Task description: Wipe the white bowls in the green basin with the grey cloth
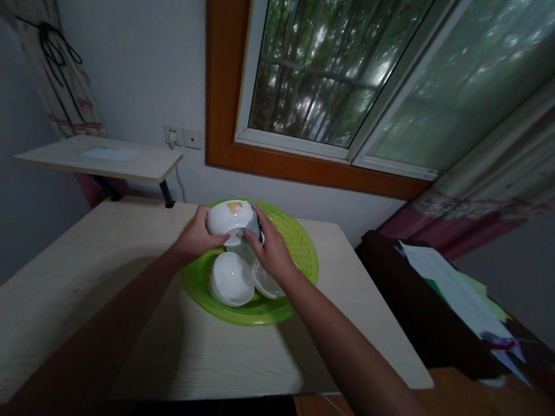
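Tilted over the green plastic basket [303,248] is a white bowl [224,215] with a yellowish patch on its outside. My left hand [198,234] grips the bowl's left side, thumb along its lower edge. At the bowl's right side, my right hand [270,246] is closed on a grey cloth [254,224] pressed against the bowl. Below the hands, a white bowl [233,280] lies in the basket. Beside it rests another white bowl [268,283], partly covered by my right wrist. Something pale and glassy behind them is mostly hidden.
The basket stands on a pale wooden table [218,351]. A small raised shelf [146,162] with a paper label is at the back left. Behind are a wall socket [172,135] and a window [327,64]. Papers [458,293] lie on dark furniture to the right.
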Available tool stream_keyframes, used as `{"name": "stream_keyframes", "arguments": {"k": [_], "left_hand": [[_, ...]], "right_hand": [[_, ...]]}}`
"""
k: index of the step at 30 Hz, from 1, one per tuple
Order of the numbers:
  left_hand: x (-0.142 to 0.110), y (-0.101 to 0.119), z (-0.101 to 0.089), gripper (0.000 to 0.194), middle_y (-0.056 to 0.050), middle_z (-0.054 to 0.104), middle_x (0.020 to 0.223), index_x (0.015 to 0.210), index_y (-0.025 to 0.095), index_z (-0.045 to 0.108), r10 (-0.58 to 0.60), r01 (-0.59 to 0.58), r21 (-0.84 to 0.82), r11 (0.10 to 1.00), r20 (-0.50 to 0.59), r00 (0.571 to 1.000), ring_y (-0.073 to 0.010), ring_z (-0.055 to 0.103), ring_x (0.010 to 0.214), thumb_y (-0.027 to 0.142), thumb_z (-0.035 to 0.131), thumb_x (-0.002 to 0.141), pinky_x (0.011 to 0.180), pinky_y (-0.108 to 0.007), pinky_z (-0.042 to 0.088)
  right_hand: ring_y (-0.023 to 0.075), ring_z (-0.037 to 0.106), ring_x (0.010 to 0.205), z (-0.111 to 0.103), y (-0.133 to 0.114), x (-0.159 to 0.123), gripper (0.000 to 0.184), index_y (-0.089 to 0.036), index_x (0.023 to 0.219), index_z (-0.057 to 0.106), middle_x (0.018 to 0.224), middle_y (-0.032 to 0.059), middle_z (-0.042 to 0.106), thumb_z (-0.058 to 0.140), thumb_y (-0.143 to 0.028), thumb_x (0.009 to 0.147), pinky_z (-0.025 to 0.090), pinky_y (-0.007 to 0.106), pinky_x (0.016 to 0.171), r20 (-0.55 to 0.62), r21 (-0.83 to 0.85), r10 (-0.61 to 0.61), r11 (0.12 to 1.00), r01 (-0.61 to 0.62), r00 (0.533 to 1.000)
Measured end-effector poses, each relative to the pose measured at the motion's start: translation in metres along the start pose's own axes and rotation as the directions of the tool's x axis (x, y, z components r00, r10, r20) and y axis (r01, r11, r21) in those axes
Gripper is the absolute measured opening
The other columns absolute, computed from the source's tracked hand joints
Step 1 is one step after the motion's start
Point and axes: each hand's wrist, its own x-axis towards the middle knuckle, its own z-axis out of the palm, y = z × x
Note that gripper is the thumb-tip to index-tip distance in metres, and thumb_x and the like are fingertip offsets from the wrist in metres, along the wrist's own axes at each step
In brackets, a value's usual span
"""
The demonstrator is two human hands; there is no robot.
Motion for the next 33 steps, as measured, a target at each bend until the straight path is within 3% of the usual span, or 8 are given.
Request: {"name": "stream_keyframes", "arguments": {"k": [5,10,17,21,24,28,33], "left_hand": [[0.002,-0.002,-0.001,0.065,-0.006,0.064,0.11,0.11,0.022,0.049,0.016,-0.017,0.054,0.998,0.022,1.0,-0.0258,0.066,0.103,0.033,0.087,0.058,0.088,-0.039,0.055],[0.004,-0.007,-0.002,0.063,-0.006,0.062,0.108,0.112,0.021,0.045,0.063,-0.076,0.208,0.975,0.07,0.996,-0.0249,0.063,0.1,0.042,0.082,0.064,0.086,-0.038,0.052],[-0.006,0.014,0.002,0.059,-0.004,0.063,0.098,0.105,0.023,0.044,0.054,-0.09,0.3,0.95,0.126,0.991,-0.0237,0.065,0.089,0.036,0.08,0.061,0.074,-0.034,0.051],[-0.011,0.024,0.004,0.054,-0.003,0.064,0.095,0.099,0.023,0.044,0.1,-0.15,0.346,0.926,0.158,0.982,-0.0247,0.065,0.09,0.028,0.078,0.057,0.077,-0.035,0.052],[-0.011,0.024,0.004,0.055,-0.004,0.064,0.096,0.102,0.023,0.045,0.11,-0.149,0.348,0.926,0.129,0.985,-0.0256,0.066,0.091,0.03,0.078,0.059,0.077,-0.036,0.052],[-0.009,0.019,0.003,0.059,-0.006,0.064,0.101,0.106,0.022,0.044,0.125,-0.155,0.347,0.925,0.106,0.986,-0.0259,0.066,0.095,0.034,0.079,0.059,0.08,-0.037,0.053],[-0.007,0.014,0.001,0.059,-0.006,0.063,0.102,0.107,0.022,0.044,0.131,-0.157,0.359,0.92,0.094,0.987,-0.0257,0.065,0.096,0.033,0.078,0.061,0.081,-0.037,0.053]], "right_hand": [[0.0277,0.043,0.149,0.001,0.002,-0.001,0.068,-0.026,0.163,0.028,0.163,0.0121,0.041,0.055,-0.038,0.102,0.037,0.052,0.123,0.027,-0.04,-0.013,0.999,0.014,1.0],[0.0246,0.033,0.155,-0.001,0.002,-0.002,0.066,-0.025,0.164,0.023,0.168,0.0112,0.031,0.051,-0.029,0.104,0.032,0.049,0.127,0.049,-0.091,-0.148,0.984,0.152,0.988],[0.021,0.018,0.159,-0.002,-0.011,-0.003,0.068,-0.034,0.165,0.016,0.17,0.0027,0.025,0.045,-0.019,0.106,0.026,0.053,0.13,0.178,-0.187,-0.353,0.904,0.384,0.919],[0.0199,0.021,0.158,0.0,-0.019,-0.004,0.063,-0.033,0.164,0.021,0.168,0.0027,0.032,0.043,-0.018,0.107,0.025,0.053,0.13,0.25,-0.209,-0.404,0.865,0.456,0.88],[0.0213,0.026,0.157,0.0,-0.021,-0.002,0.06,-0.029,0.162,0.028,0.166,0.0055,0.036,0.044,-0.018,0.106,0.028,0.053,0.129,0.199,-0.227,-0.384,0.877,0.424,0.902],[0.0226,0.036,0.153,-0.002,-0.015,0.0,0.055,-0.022,0.159,0.038,0.163,0.0109,0.041,0.045,-0.019,0.104,0.035,0.049,0.126,0.069,-0.244,-0.274,0.928,0.282,0.959],[0.0219,0.046,0.147,-0.005,-0.007,0.001,0.053,-0.023,0.157,0.042,0.159,0.0101,0.047,0.046,-0.02,0.104,0.039,0.046,0.124,0.01,-0.213,-0.16,0.964,0.158,0.987]]}}
